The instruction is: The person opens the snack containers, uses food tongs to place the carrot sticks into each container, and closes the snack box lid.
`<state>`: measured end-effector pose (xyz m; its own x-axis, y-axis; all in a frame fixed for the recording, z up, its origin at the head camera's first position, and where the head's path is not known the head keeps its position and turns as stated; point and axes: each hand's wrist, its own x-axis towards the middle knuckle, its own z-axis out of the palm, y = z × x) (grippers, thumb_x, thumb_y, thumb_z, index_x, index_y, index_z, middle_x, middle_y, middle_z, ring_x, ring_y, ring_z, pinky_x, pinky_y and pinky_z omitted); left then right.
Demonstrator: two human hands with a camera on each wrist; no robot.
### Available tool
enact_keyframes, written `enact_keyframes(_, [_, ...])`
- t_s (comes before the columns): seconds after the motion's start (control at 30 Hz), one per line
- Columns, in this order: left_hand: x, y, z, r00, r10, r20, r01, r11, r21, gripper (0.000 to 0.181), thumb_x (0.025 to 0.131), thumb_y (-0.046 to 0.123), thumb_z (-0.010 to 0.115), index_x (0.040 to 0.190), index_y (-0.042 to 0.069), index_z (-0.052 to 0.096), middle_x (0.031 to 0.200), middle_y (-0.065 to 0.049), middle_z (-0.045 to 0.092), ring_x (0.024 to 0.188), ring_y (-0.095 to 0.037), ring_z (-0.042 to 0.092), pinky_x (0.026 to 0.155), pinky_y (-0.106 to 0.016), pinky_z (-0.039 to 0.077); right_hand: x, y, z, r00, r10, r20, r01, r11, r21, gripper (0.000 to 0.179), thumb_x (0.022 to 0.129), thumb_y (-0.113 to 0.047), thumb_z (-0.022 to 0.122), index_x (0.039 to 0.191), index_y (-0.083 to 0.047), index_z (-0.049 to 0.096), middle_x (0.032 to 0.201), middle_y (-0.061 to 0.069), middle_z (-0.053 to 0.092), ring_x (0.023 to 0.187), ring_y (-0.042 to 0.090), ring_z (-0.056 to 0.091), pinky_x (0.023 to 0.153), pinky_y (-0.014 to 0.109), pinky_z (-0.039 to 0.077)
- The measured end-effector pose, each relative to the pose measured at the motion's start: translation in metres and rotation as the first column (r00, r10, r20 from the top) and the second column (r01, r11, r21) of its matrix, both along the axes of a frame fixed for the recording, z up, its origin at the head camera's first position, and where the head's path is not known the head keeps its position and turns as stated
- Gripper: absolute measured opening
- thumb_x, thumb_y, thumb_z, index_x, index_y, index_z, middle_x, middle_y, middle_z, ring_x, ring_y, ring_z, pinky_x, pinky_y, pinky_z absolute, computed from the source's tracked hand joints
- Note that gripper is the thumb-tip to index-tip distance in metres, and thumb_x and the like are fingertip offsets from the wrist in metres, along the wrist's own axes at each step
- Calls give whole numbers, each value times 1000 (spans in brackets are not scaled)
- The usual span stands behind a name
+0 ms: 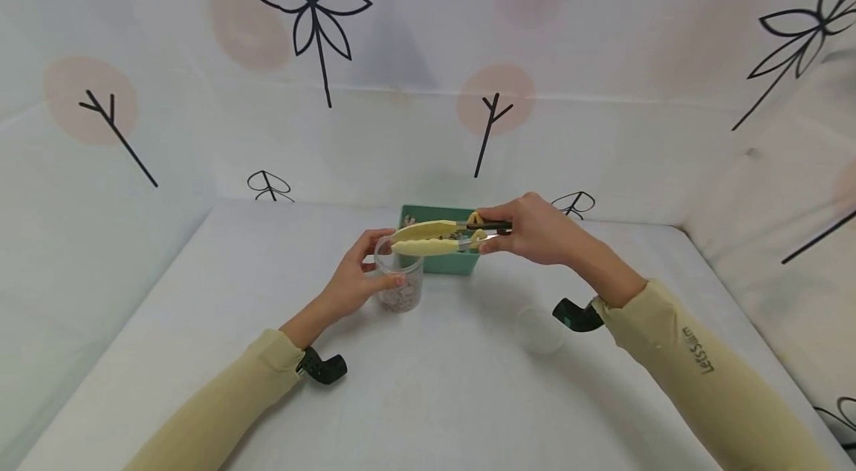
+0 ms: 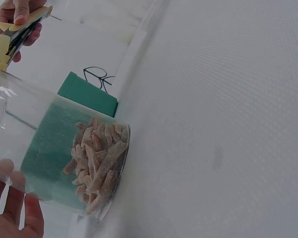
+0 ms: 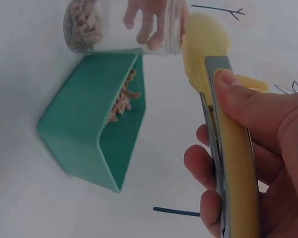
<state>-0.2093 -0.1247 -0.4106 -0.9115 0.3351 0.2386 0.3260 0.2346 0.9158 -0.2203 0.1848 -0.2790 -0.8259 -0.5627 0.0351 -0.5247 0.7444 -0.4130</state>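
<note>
My left hand (image 1: 351, 278) holds a clear plastic jar (image 1: 409, 284) upright on the white table, thumb in front and fingers around the far side. Brown, powdery stick-like pieces (image 2: 99, 161) cover the jar's bottom. In my right hand (image 1: 538, 232) is a pair of yellow-tipped tongs (image 1: 428, 247), held level by the handles. Their tips lie right over the jar's mouth, pointing left. Behind the jar stands a green rectangular box (image 3: 74, 114) with more of the same pieces (image 3: 121, 101) inside.
A round clear lid (image 1: 540, 330) lies on the table (image 1: 428, 397) to the right of the jar. Dark wrist-worn devices (image 1: 324, 367) stick out below both sleeves. A patterned white sheet (image 1: 401, 33) hangs behind the table and at its sides.
</note>
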Motion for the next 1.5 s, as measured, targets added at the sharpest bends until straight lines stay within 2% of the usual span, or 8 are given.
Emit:
enact_keyframes(0.23, [2,-1,2,1000,8,-6,-8,1000,-11,71,84,15,82,144,19,44,137,-9,52,126,-28,45,101,-53,40,-2,3,-2,999,18,-47,-20,999,-45,48,88,-23,79,130,-6,65,103,0,72,78,14,59,70,34,48])
enact_keyframes(0.53, [2,-1,1,1000,4,-16,-4,1000,-2,73,83,15,82,145,18,44,136,-11,53,126,-30,46,101,-55,40,-13,12,-14,993,-108,-35,109,994,21,55,89,-27,77,134,-3,58,114,10,69,89,20,63,78,40,51])
enact_keyframes(0.67, [2,0,2,1000,2,-17,-2,1000,0,73,83,13,82,145,16,43,135,-11,53,125,-30,46,101,-54,41,-20,15,-25,987,-158,-16,159,982,102,62,89,-32,76,139,-2,54,114,11,69,88,20,65,72,39,53])
enact_keyframes(0.83, [3,0,2,1000,3,-19,-3,1000,0,74,83,13,82,146,16,43,135,-10,53,125,-29,46,101,-55,40,-28,11,-33,985,-169,-26,170,961,216,73,87,-38,77,145,-3,49,105,9,70,83,19,64,68,38,51])
enact_keyframes(1.0, [4,-1,2,1000,1,-22,0,1000,6,74,83,12,82,147,15,43,135,-11,53,125,-30,46,100,-55,40,-35,4,-32,986,-157,-48,164,926,340,77,86,-41,77,148,-5,47,122,15,66,104,31,62,79,46,52])
enact_keyframes(1.17, [4,-1,2,1000,0,-14,0,1000,13,75,84,13,82,147,16,42,136,-12,52,126,-30,45,101,-54,39,-41,-4,-28,989,-150,-8,139,894,427,77,87,-39,78,149,-7,46,135,19,58,120,38,55,88,52,50])
enact_keyframes(1.33, [4,-1,1,1000,-5,-23,5,1000,14,74,84,12,82,146,16,43,137,-13,52,126,-30,46,100,-54,40,-45,-9,-28,993,-117,2,105,897,430,67,88,-35,77,144,-6,53,130,16,62,117,35,56,88,51,50])
enact_keyframes(1.5, [3,-1,0,1000,-6,-29,6,1000,13,73,84,12,82,146,17,43,136,-12,52,126,-30,46,100,-54,40,-43,-6,-35,994,-106,-35,111,907,406,53,90,-32,75,136,-8,62,117,11,69,99,27,60,72,40,52])
